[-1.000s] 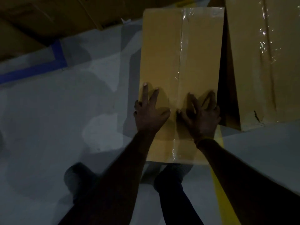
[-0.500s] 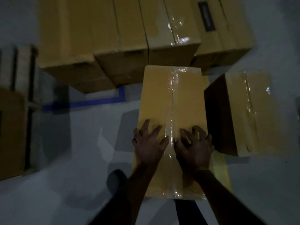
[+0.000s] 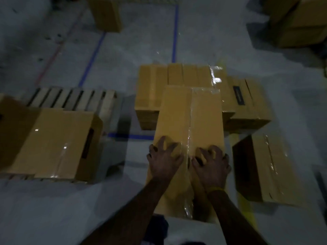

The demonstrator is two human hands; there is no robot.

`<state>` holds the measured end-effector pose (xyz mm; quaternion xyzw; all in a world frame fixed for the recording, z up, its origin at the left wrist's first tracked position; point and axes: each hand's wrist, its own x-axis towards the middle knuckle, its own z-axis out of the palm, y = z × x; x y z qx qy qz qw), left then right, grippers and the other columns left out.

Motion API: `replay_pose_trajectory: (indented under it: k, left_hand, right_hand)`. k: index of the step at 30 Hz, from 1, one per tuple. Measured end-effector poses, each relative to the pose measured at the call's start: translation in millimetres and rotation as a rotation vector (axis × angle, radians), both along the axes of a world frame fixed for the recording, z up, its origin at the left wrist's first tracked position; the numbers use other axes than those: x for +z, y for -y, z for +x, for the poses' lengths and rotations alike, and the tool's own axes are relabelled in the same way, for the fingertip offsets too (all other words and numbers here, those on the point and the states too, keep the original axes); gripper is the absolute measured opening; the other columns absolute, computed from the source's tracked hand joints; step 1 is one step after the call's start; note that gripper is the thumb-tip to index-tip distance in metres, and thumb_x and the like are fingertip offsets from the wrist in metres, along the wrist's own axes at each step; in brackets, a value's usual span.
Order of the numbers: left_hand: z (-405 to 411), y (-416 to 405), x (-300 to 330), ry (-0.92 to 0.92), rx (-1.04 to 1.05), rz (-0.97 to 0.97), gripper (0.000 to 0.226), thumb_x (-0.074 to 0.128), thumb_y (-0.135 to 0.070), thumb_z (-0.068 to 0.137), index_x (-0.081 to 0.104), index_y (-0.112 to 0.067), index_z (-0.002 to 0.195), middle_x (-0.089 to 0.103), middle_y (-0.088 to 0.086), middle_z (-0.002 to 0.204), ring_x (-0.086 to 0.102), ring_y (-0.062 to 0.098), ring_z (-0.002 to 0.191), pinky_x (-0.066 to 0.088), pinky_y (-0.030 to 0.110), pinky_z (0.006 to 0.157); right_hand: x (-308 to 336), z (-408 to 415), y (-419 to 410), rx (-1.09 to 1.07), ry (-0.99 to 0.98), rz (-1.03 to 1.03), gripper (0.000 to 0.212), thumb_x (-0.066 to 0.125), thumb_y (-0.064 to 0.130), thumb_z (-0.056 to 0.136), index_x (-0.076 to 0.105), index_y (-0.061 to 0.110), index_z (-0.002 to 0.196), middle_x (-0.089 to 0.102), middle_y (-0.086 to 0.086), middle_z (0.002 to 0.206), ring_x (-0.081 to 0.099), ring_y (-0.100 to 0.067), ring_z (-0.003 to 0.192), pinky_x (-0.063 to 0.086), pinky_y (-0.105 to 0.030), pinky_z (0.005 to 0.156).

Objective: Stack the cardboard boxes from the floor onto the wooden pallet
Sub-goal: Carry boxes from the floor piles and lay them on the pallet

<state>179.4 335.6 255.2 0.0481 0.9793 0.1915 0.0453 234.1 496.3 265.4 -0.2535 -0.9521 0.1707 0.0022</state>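
Since the earlier frame our view has swung up and left: the wooden pallet (image 3: 74,98), then just a sliver at the left edge, now shows its slats at approx. 10 o'clock, w/ a box already on it (image 3: 51,144) over its near part, and the floor stack (image 3: 177,82) has dropped back toward 12. The tall box (image 3: 190,131) under our hands sits the same rel. to us. Both hands rest on its top face, side by side, nearly touching across the taped seam: left hand (image 3: 165,160) just left of the tape, right hand (image 3: 212,165) just right of it, fingers bent and spread, tips pressing the cardboard, not wrapped round any edge we can see. The box's long axis runs 6-to-12, away from us. The pallet lies at 9–10 o'clock from the hands, so we judge the carry goes leftward; the left hand is nearer that side. Another floor box (image 3: 269,168) lies at 3 o'clock, just beside ours. Hard to make out: whether our box is lifted or standing on the floor, since its base is hidden by our arms; light is dim, edges blurred, and the pallet's left part is cut off by the frame.
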Motion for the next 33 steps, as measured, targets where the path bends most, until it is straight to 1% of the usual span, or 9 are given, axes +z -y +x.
replay_pose_trajectory:
  k: [4, 6, 11, 13, 18, 21, 24, 28, 33]
  left_hand:
    - [22, 63, 38, 0.017, 0.037, -0.009, 0.058, 0.052, -0.073, 0.08, 0.051, -0.05, 0.133, 0.023, -0.009, 0.159, 0.034, 0.038, 0.133, 0.039, 0.052, 0.099]
    - [35, 96, 51, 0.017, 0.072, -0.019, 0.059, 0.049, -0.075, 0.079, 0.051, -0.05, 0.133, 0.022, -0.011, 0.158, 0.036, 0.038, 0.133, 0.041, 0.052, 0.101]
    - [67, 183, 69, -0.029, 0.105, -0.003, 0.057, 0.05, -0.071, 0.081, 0.053, -0.048, 0.132, 0.023, -0.012, 0.157, 0.043, 0.039, 0.127, 0.045, 0.048, 0.099]
    - [79, 214, 79, -0.035, 0.125, 0.006, 0.056, 0.053, -0.071, 0.081, 0.054, -0.047, 0.132, 0.024, -0.011, 0.157, 0.042, 0.039, 0.128, 0.045, 0.049, 0.099]
    - [106, 295, 110, -0.041, 0.169, -0.012, 0.055, 0.055, -0.069, 0.084, 0.052, -0.047, 0.135, 0.023, -0.009, 0.157, 0.038, 0.038, 0.132, 0.042, 0.046, 0.1]
    - [109, 346, 118, -0.04, 0.199, -0.018, 0.055, 0.054, -0.071, 0.084, 0.052, -0.048, 0.134, 0.022, -0.01, 0.157, 0.036, 0.038, 0.134, 0.04, 0.05, 0.102]
    - [104, 404, 120, -0.05, 0.224, -0.013, 0.056, 0.053, -0.072, 0.084, 0.052, -0.048, 0.135, 0.022, -0.009, 0.158, 0.032, 0.041, 0.136, 0.039, 0.055, 0.104]
    - [91, 497, 120, -0.066, 0.274, 0.005, 0.057, 0.054, -0.072, 0.083, 0.052, -0.048, 0.134, 0.023, -0.008, 0.156, 0.034, 0.039, 0.134, 0.04, 0.054, 0.102]
    - [60, 612, 123, -0.082, 0.29, -0.044, 0.058, 0.054, -0.072, 0.083, 0.05, -0.047, 0.135, 0.024, -0.008, 0.156, 0.035, 0.038, 0.133, 0.039, 0.053, 0.101]
  right_hand:
    - [27, 17, 58, 0.073, -0.08, 0.037, 0.048, 0.073, 0.058, 0.078, 0.068, 0.036, 0.121, 0.04, -0.002, 0.141, 0.036, -0.046, 0.126, 0.042, -0.061, 0.094]
    - [38, 25, 90, 0.097, -0.088, 0.033, 0.048, 0.072, 0.06, 0.078, 0.068, 0.037, 0.121, 0.04, -0.001, 0.14, 0.037, -0.044, 0.126, 0.041, -0.059, 0.095]
    - [57, 44, 174, 0.152, -0.051, 0.017, 0.05, 0.064, 0.064, 0.081, 0.064, 0.039, 0.124, 0.037, 0.001, 0.142, 0.035, -0.042, 0.129, 0.04, -0.055, 0.098]
    - [66, 53, 206, 0.171, -0.051, 0.015, 0.051, 0.062, 0.065, 0.081, 0.063, 0.041, 0.125, 0.036, 0.001, 0.142, 0.035, -0.042, 0.129, 0.04, -0.054, 0.098]
    - [94, 71, 287, 0.232, -0.045, 0.001, 0.051, 0.059, 0.066, 0.084, 0.06, 0.043, 0.129, 0.033, 0.003, 0.145, 0.029, -0.039, 0.133, 0.038, -0.052, 0.1]
    - [102, 68, 337, 0.255, -0.044, 0.0, 0.051, 0.057, 0.068, 0.085, 0.059, 0.044, 0.13, 0.031, 0.004, 0.147, 0.029, -0.039, 0.134, 0.039, -0.051, 0.101]
    - [100, 57, 393, 0.287, -0.077, -0.008, 0.052, 0.057, 0.069, 0.082, 0.06, 0.044, 0.128, 0.032, 0.005, 0.145, 0.034, -0.039, 0.132, 0.04, -0.053, 0.1]
    - [97, 34, 484, 0.326, -0.118, -0.02, 0.051, 0.059, 0.068, 0.081, 0.061, 0.046, 0.126, 0.033, 0.006, 0.143, 0.035, -0.039, 0.132, 0.04, -0.054, 0.1]
    - [96, -1, 600, 0.327, -0.138, -0.041, 0.048, 0.059, 0.067, 0.08, 0.063, 0.045, 0.123, 0.034, 0.008, 0.14, 0.039, -0.036, 0.127, 0.043, -0.056, 0.097]
